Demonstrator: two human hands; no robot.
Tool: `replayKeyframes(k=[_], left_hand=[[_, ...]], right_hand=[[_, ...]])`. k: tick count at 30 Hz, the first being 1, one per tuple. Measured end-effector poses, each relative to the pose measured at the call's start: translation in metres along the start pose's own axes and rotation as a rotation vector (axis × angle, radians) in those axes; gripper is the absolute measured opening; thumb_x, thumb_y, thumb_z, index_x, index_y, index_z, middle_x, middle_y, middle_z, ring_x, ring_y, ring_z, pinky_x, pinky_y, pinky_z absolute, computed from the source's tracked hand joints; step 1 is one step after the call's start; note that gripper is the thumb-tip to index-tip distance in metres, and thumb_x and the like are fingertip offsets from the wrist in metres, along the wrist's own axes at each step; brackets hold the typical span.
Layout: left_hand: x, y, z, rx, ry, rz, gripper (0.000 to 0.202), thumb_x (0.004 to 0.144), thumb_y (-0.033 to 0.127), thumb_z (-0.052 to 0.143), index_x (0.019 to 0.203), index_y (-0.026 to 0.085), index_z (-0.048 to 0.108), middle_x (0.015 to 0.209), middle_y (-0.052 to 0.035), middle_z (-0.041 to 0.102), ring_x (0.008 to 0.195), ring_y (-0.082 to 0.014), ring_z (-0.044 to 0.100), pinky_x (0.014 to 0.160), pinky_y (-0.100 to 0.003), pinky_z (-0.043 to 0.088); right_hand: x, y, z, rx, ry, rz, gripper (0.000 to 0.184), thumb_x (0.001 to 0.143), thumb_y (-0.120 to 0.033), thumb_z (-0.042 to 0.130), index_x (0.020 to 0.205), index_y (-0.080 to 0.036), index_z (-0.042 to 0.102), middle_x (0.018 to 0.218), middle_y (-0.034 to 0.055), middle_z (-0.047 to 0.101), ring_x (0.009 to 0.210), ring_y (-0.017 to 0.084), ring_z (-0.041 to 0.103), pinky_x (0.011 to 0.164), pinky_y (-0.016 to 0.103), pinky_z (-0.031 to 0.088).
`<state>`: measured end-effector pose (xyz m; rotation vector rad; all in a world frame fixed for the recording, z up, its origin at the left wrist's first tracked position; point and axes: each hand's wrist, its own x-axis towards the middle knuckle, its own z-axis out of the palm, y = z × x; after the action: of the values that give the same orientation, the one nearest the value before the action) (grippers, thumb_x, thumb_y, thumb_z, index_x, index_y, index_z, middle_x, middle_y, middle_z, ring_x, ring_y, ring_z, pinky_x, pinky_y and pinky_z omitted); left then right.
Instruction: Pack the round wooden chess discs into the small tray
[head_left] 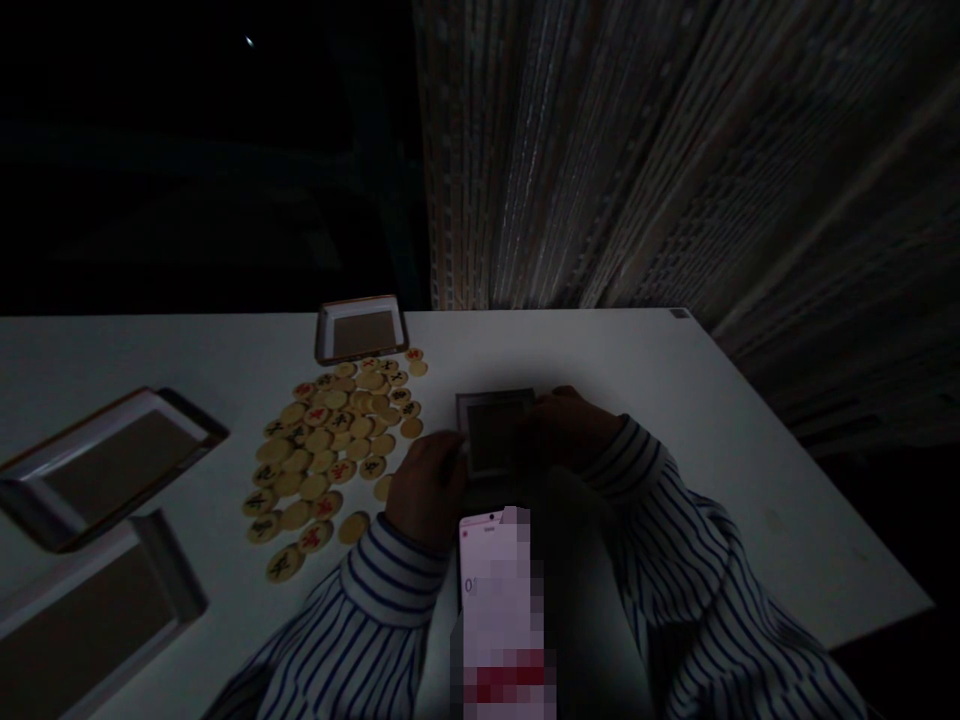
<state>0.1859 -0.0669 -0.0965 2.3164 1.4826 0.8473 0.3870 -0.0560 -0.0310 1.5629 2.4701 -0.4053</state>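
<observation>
A small shallow rectangular tray (491,440) with a dark floor and paler rim lies between my hands. My left hand (429,488) has its fingers curled at the tray's left edge. At the right edge, my right hand (574,428) grips the rim, its fingertips lost in shadow. To the left of my left hand, round wooden Chinese chess pieces (319,440) are spread in a loose heap. Some show red or black characters; others show plain faces. A lit phone (495,580) sits just below the tray, its screen partly blurred out.
A similar shallow tray (364,330) stands behind the pieces, near the far table edge. Two larger trays (120,460) lie at the left, the nearer one (82,630) cut off by the frame. Stacked, layered material (570,150) rises beyond the white table (750,500).
</observation>
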Motion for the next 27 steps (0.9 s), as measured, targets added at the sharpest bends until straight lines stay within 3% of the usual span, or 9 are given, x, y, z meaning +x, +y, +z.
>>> replayKeyframes(k=[10, 20, 27], left_hand=[[0.001, 0.001, -0.001, 0.013, -0.019, -0.007, 0.028, 0.077, 0.024, 0.043, 0.095, 0.013, 0.062, 0.092, -0.0097, 0.065, 0.087, -0.0205, 0.06, 0.076, -0.032, 0.049], [0.001, 0.003, -0.002, 0.02, -0.015, -0.008, 0.027, 0.078, 0.024, 0.043, 0.094, 0.014, 0.061, 0.093, -0.0094, 0.065, 0.087, -0.0202, 0.06, 0.076, -0.032, 0.049], [-0.001, 0.003, -0.002, -0.019, -0.01, -0.024, 0.026, 0.077, 0.023, 0.043, 0.096, 0.016, 0.06, 0.095, -0.0083, 0.065, 0.089, -0.0199, 0.06, 0.078, -0.033, 0.049]], right_hand=[[-0.001, -0.005, -0.005, -0.008, -0.046, 0.022, 0.023, 0.073, -0.044, 0.055, 0.08, -0.025, 0.067, 0.085, 0.0019, 0.067, 0.086, 0.02, 0.058, 0.08, 0.036, 0.026], [-0.002, -0.001, -0.003, 0.025, -0.008, 0.004, 0.025, 0.073, -0.046, 0.055, 0.073, -0.023, 0.066, 0.08, 0.0018, 0.066, 0.084, 0.019, 0.057, 0.082, 0.037, 0.025], [-0.011, -0.003, -0.018, -0.042, 0.074, 0.002, 0.017, 0.078, -0.028, 0.051, 0.084, -0.02, 0.065, 0.079, 0.0049, 0.066, 0.08, 0.018, 0.058, 0.073, 0.032, 0.034]])
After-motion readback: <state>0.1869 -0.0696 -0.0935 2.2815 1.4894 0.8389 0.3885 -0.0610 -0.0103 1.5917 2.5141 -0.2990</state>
